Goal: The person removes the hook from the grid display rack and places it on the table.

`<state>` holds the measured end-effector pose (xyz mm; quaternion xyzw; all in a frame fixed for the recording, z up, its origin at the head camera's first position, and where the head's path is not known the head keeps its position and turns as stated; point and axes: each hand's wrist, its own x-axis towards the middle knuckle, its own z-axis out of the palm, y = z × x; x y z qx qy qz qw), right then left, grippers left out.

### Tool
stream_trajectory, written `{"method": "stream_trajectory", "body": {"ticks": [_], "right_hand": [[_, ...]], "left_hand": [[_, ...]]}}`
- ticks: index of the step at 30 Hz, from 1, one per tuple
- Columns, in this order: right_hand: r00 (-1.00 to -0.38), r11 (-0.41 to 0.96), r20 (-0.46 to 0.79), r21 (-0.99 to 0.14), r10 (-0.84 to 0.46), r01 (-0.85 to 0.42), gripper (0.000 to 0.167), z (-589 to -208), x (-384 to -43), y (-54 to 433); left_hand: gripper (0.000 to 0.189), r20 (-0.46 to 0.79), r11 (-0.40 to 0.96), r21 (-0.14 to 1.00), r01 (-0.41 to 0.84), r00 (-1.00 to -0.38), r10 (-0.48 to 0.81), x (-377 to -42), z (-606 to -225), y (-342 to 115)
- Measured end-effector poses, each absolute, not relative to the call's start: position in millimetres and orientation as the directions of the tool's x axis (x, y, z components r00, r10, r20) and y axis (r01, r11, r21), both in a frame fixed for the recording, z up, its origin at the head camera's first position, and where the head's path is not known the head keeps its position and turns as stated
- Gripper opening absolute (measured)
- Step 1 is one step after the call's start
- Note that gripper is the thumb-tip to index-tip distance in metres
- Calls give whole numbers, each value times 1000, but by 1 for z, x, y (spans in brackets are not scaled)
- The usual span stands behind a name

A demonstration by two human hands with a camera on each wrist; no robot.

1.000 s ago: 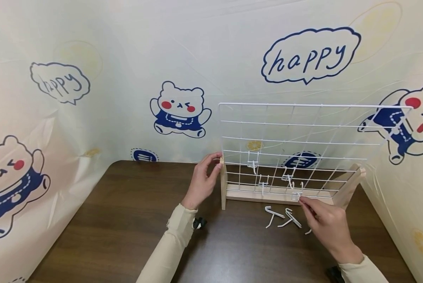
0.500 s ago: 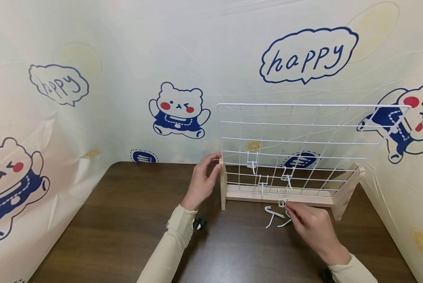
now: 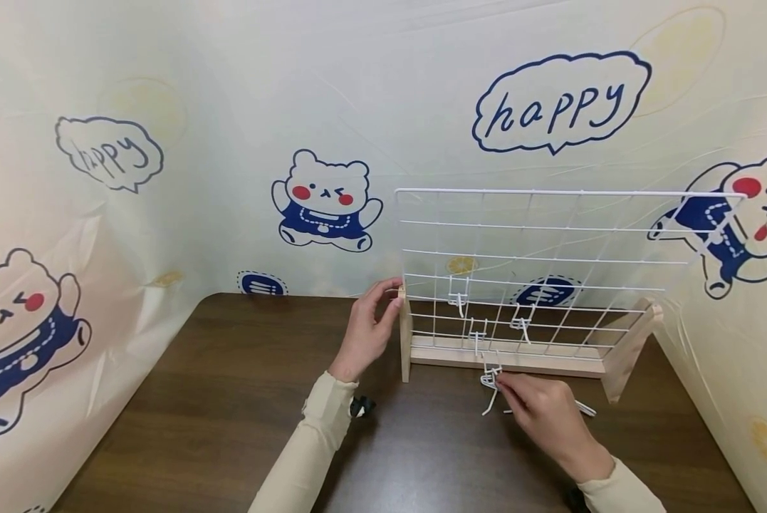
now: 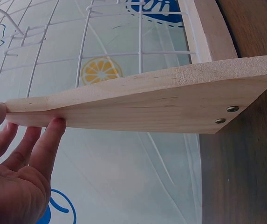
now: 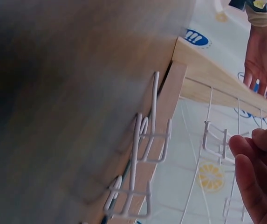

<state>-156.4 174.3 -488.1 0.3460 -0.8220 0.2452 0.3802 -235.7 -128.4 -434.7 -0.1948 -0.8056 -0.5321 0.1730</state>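
Note:
My left hand (image 3: 368,328) grips the upper end of a pale wooden side panel (image 4: 147,107), thumb on one face and fingertips on the other. That panel supports a white wire grid (image 3: 550,192), which leans back. Low in front of the grid, my right hand (image 3: 552,420) pinches a white wire hook (image 3: 493,370), its two prongs pointing up. Three similar hooks hang on the grid: an upper-left hook (image 3: 458,302), a lower hook (image 3: 477,333) and a right-hand hook (image 3: 521,323). Loose hooks (image 5: 134,163) lie on the table beneath my right hand, partly hidden by it in the head view.
A wooden crossbar (image 3: 550,362) joins the left panel to the right side panel (image 3: 636,349). The rack stands on a dark brown table (image 3: 242,399). Behind it hangs a pale printed cloth (image 3: 229,107) with bears and "happy" bubbles.
My right hand has moved left along the rack's lower front with the pinched hook, uncovering part of a loose hook on the right. My left hand stays on the panel.

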Motion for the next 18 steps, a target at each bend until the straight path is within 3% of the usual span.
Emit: {"method": "stream_trajectory", "body": {"ticks": [4,9,15,18], "right_hand": [[-437,625,802,-104,-407,-773,50,-490,-158,168],[-459,612,771,-116,-440,-782,48,-493,-158,163],[-490,615,733,-124,-472,-779,3,-494,-158,156],[-501,620,722,-127,-478,-775,19,-494,-158,155]], "left_hand": [[31,490,358,788,501,-862,129,-236,-435,-129],[31,493,354,786,507,-859,136,-236,-435,-129],[31,490,352,789,503,-862,133,-236,-435,-129],[32,491,348,790,504,-861,132,-236,-435,-129]]}}
